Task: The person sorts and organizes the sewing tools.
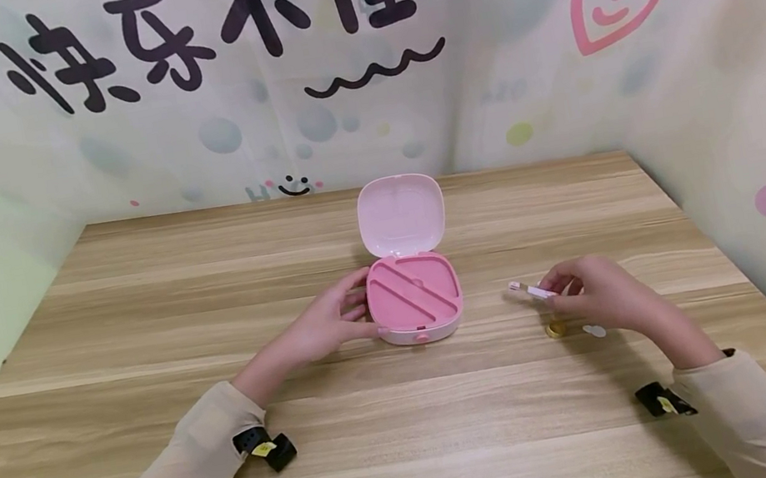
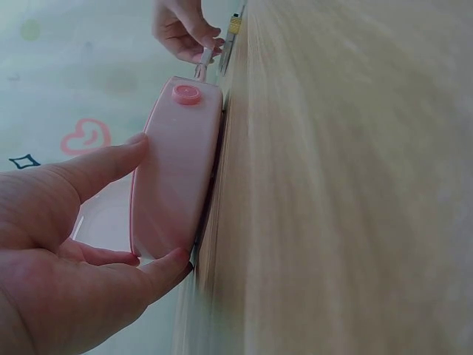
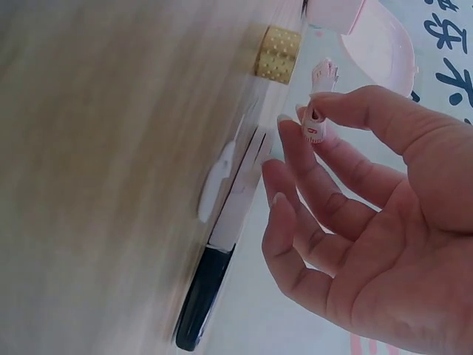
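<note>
While the left hand (image 1: 328, 320) grips the left side of an open pink case (image 1: 403, 336), its pale lid (image 1: 401, 215) raised behind a diagonally divided tray (image 1: 413, 295), the right hand (image 1: 599, 292) pinches a slim white piece (image 1: 536, 292) with red markings above the surface (image 1: 404, 455), to the case's right. The piece's long axis runs mostly sideways, its free end pointing left toward the case and slightly away from the person; the case's round pink clasp (image 1: 422, 338) faces the person.
</note>
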{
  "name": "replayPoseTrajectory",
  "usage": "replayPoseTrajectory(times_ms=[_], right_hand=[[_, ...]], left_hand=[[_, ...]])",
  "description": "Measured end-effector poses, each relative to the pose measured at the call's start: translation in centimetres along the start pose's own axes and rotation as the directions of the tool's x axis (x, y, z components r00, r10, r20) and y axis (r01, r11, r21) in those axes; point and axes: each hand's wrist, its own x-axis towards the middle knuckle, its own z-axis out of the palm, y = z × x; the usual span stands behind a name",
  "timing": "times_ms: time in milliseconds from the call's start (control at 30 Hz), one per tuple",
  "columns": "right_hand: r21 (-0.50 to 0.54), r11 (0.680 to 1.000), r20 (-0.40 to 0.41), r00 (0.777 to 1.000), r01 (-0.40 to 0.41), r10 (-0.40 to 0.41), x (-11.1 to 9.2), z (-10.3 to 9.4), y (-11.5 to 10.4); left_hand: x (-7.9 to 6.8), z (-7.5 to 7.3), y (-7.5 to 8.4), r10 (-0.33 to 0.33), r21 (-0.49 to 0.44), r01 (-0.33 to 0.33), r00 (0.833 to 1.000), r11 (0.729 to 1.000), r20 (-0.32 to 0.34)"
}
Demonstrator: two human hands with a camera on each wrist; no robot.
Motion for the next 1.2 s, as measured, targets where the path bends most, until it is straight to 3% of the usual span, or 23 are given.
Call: replayPoseTrajectory(times_ms=[433, 767, 1200], right_hand=[[0.078, 0.996, -0.004, 0.999, 0.047, -0.047, 0.3, -0.3, 1.1], [0.178, 0.984, 0.012, 1.0, 0.025, -0.028, 0.0, -1.0, 1.4], [0.172, 0.982, -0.044, 0.996, 0.079, -0.072, 0.1, -0.8, 0.2]], left_hand=[[0.1, -0.1, -0.1, -0.01, 0.003, 0.01, 1.0, 1.0, 0.002], [0.1, -0.1, -0.1, -0.01, -0.005, 0.01, 1.0, 1.0, 0.004], [0.1, -0.1, -0.2, -0.013, -0.006, 0.013, 1.0, 1.0, 0.006]])
